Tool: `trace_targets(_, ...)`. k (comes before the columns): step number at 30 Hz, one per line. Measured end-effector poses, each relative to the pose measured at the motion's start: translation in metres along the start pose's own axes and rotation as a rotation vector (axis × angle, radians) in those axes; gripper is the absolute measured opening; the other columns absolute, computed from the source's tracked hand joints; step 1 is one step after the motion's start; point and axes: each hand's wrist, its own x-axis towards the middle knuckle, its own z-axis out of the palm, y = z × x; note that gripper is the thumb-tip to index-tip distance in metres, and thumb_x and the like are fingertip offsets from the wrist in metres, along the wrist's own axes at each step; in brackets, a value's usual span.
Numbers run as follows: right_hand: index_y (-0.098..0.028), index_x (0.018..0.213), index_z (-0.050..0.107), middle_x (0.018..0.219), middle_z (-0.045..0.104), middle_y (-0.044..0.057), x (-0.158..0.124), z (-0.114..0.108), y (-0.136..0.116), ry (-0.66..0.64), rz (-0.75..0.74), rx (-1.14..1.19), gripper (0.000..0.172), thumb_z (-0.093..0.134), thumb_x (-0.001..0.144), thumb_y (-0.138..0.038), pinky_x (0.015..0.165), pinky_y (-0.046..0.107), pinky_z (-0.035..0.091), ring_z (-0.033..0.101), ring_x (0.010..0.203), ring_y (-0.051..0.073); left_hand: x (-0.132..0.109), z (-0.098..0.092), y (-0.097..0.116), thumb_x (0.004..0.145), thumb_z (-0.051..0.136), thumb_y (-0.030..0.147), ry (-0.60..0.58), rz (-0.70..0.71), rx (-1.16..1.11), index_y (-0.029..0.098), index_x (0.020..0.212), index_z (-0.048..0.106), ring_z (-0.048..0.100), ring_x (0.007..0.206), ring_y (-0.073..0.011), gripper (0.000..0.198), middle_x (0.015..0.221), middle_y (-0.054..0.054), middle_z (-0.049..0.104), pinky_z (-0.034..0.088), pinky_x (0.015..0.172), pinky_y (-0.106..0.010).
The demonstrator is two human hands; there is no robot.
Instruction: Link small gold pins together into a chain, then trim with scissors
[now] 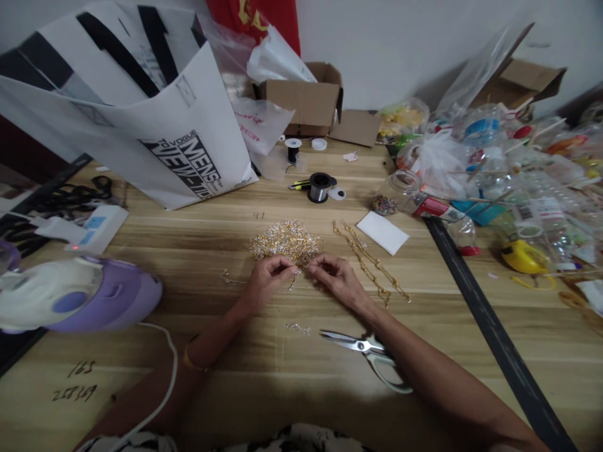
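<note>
At a wooden table (226,226), a person's left hand (269,276) and right hand (335,277) meet at the near edge of a heap (285,240) of small gold and silver chain bits. The fingertips of both hands are pinched together on a short silvery chain piece (293,280) that hangs between them, just below the heap; how firmly each side grips it cannot be told. Another small silvery piece (298,327) lies loose on the wood, nearer the body than the fingers. Scissors (365,348) rest closed beneath the right forearm, blades pointing left. Two long gold chains (370,263) run diagonally just right of the right hand, with a white card (382,232) beyond them. Past the heap, farther from the fingers, stands a spool (320,186) of thin wire. A purple-and-white appliance (78,295) sits well left of the left hand, its white cord (164,383) trailing across the left forearm.
</note>
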Motion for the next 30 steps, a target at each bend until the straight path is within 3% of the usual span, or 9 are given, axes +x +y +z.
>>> trace_targets(11,-0.017,0.079,0.058,0.07,0.056,0.001,-0.006,0.005,-0.001,0.064,-0.149,-0.08,0.018,0.058,0.084,-0.034,0.055,0.022,0.041,0.05,0.06,0.012,-0.002,0.002,0.001,0.073,0.062,0.026,-0.052,0.068,0.115,0.014,0.066,0.061,0.053,0.06,-0.0119,0.014,0.063,-0.001,0.06,0.041,0.059,-0.022)
trace_targets(21,-0.017,0.081,0.057,0.072,0.063,0.003,-0.007,0.007,-0.011,-0.019,-0.048,0.197,0.025,0.064,0.079,-0.041,0.051,0.022,0.046,0.057,0.061,0.012,-0.003,0.001,-0.001,0.074,0.062,0.025,-0.069,0.068,0.099,0.013,0.067,0.062,0.054,0.061,-0.0114,0.014,0.063,0.0,0.061,0.042,0.06,-0.021)
trace_targets(30,-0.015,0.08,0.058,0.069,0.066,0.003,-0.004,0.006,-0.007,-0.076,-0.001,0.262,0.03,0.067,0.077,-0.044,0.052,0.021,0.048,0.062,0.063,0.013,-0.003,0.001,0.007,0.071,0.065,0.024,-0.066,-0.016,-0.027,0.013,0.067,0.063,0.056,0.062,-0.0118,0.012,0.064,-0.001,0.063,0.042,0.06,-0.022)
